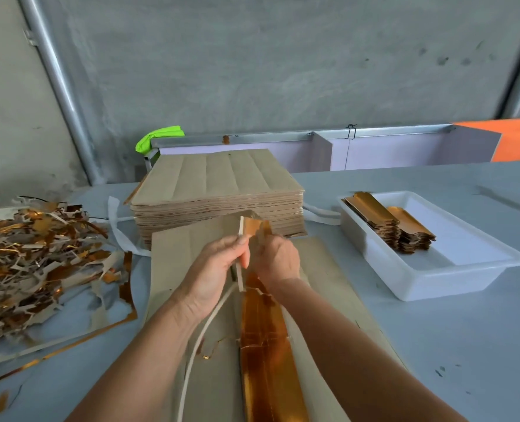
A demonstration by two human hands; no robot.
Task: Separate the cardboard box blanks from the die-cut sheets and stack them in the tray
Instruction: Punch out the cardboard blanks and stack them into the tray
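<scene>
Far left on the desk: heap of torn waste trim, gold foil and grey board mixed. Centre far: tall stack of uncut die-cut sheets, grey side up, score lines running near to far. Centre near: working sheet lying flat, with a gold-faced blank partly freed, long axis running near to far, far end raised off the sheet between both hands. Left hand: fingers curled, pinching a narrow pale waste strip at the blank's left edge; strip tail trailing down toward the near edge. Right hand: fingers curled round the raised far end of the blank, exact contact partly hidden by the knuckles. Hands almost touching, strip just left of the blank. Judged step: stripping the edge waste from the blank. Right of the hands, well apart: white tray holding two stacks of finished gold blanks at its far left end. Right hand nearer the tray, blank already gripped by it; likely transfer rightward and slightly far, long axis matched to the stacked blanks.
</scene>
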